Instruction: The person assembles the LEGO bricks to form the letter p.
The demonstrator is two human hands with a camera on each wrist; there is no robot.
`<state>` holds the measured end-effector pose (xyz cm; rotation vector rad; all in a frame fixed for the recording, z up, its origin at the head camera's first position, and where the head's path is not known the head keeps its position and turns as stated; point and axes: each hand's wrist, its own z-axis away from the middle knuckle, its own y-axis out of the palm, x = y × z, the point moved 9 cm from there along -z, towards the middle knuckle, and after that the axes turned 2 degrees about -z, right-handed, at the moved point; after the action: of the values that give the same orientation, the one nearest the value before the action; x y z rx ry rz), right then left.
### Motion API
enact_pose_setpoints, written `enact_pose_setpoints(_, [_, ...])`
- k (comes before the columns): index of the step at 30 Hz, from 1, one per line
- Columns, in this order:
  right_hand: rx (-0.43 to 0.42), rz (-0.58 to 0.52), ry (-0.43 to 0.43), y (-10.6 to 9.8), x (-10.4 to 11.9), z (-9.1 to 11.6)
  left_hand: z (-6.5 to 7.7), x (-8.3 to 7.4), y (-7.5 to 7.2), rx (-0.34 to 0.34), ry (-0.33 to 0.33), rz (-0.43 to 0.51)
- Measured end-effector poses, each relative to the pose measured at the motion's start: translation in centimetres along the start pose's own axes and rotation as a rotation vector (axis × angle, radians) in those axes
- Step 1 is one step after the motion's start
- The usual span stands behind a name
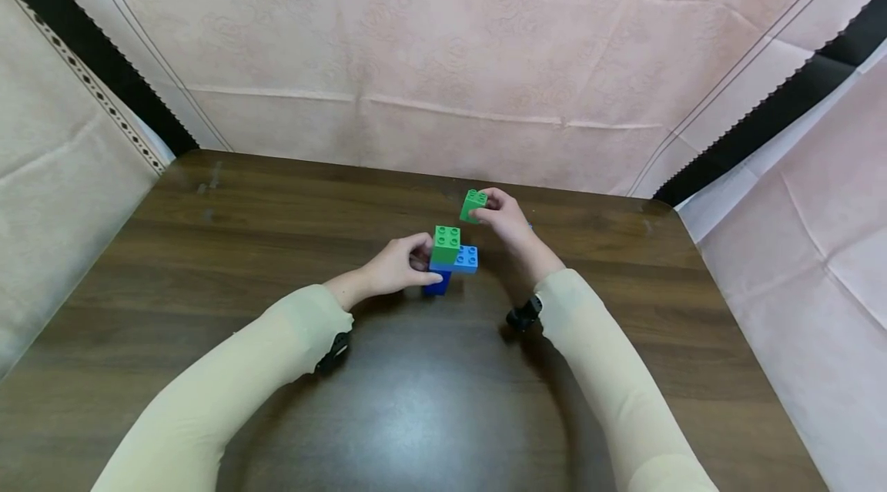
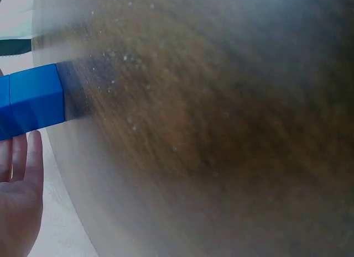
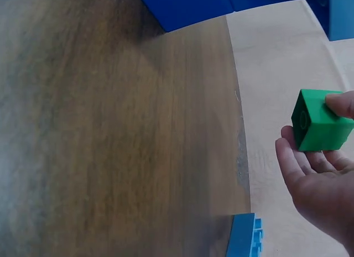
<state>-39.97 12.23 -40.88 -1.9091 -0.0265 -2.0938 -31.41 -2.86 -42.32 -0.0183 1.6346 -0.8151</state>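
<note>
A small stack of toy building blocks stands on the table. At its bottom is a dark blue block (image 1: 436, 288), with a lighter blue block (image 1: 467, 259) jutting out to the right above it and a green block (image 1: 446, 246) on top. My left hand (image 1: 388, 267) grips the stack from the left, thumb at the near side. In the left wrist view the blue blocks (image 2: 37, 96) stand beside the left hand's fingers. My right hand (image 1: 509, 224) pinches another green block (image 1: 473, 205) in the air, behind and right of the stack, apart from it.
Another light blue block (image 3: 241, 237) lies on the table near the right hand, mostly hidden by that hand in the head view. The dark wooden table (image 1: 277, 199) ends at the back against a pale pink patterned cloth (image 1: 443, 53).
</note>
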Motion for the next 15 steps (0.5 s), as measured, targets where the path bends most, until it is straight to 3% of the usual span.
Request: enact_pose_setpoints(15, [0.038, 0.067, -0.048, -1.1, 1.0, 2.0, 0.0, -0.1, 0.0, 0.006, 0.014, -0.015])
